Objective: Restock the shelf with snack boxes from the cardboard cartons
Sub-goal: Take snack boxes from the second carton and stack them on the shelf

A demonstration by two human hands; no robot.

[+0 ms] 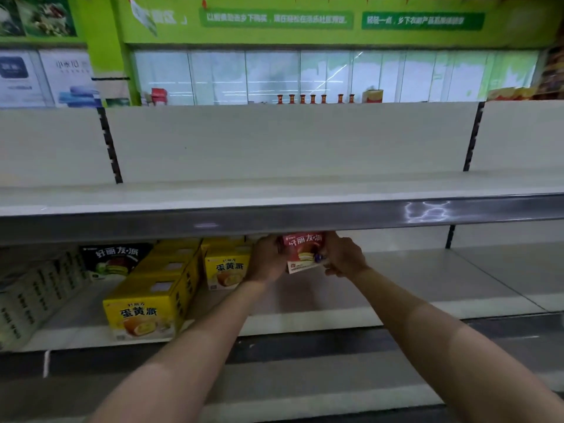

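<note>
Fingers [331,271] of the right hand [343,254] are curled round the right edge of a red snack box [302,251]; the left hand [267,259] grips the left edge, its fingertips hidden behind the box. I read both hands as closed on the box, one on each side.

The box: red-pink face, white characters across the top, a picture of a round sandwich cake with a pale filling in the middle, and a paler strip with small print along the bottom. It stands roughly upright, leaning a little to the left. Its top edge is cut off from view by the grey front rail of the upper shelf [274,215]. I cannot tell whether its base touches the lower shelf [396,285] or is held just above it.

Position: far on the lower shelf, near the back, just right of a yellow box [227,267] that faces forward.

Further left, a row of yellow boxes runs from far to near, ending in a yellow box at the front edge [143,315] with a cake roll pictured on it. Behind that row stands a black box [117,259] with a green cake on its face. At the far left edge are pale boxes [30,300] with dark print, blurred.

Both forearms reach in from the near edge, bare.
</note>
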